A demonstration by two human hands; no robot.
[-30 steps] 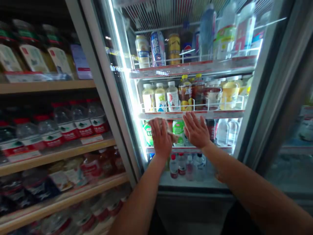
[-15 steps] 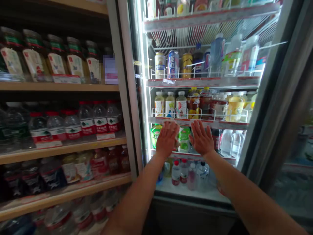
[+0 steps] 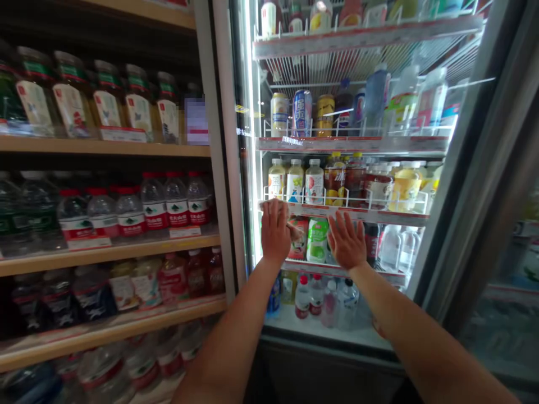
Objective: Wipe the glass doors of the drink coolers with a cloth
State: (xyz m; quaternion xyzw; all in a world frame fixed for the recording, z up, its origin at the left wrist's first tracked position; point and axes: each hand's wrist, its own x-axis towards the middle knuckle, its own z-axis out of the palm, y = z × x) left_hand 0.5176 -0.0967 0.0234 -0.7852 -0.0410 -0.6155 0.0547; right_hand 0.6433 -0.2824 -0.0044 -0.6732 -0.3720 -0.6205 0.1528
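Observation:
Before me stands a lit drinks fridge, its glass door [image 3: 295, 331] catching reflections. My left hand [image 3: 275, 233] presses a pale cloth [image 3: 295, 229] against the glass, at the height of a shelf edge. Some cloth pokes out beside the fingers; the rest is hidden under the palm. To its right, my right hand [image 3: 347, 241] lies flat on the glass with fingers spread and nothing in it. Behind the glass, between the hands, a green drink pack [image 3: 317, 240] shows.
Left of the fridge, wooden shelves [image 3: 168, 245] carry rows of bottles, among them red-capped water bottles [image 3: 154, 202]. Cans [image 3: 302, 112] and bottles fill the fridge shelves. A dark door frame [image 3: 458, 196] runs down the right side.
My left hand has slid left with the cloth along the glass, uncovering a red pack behind it. My right hand stays in nearly the same place. The view has shifted slightly.

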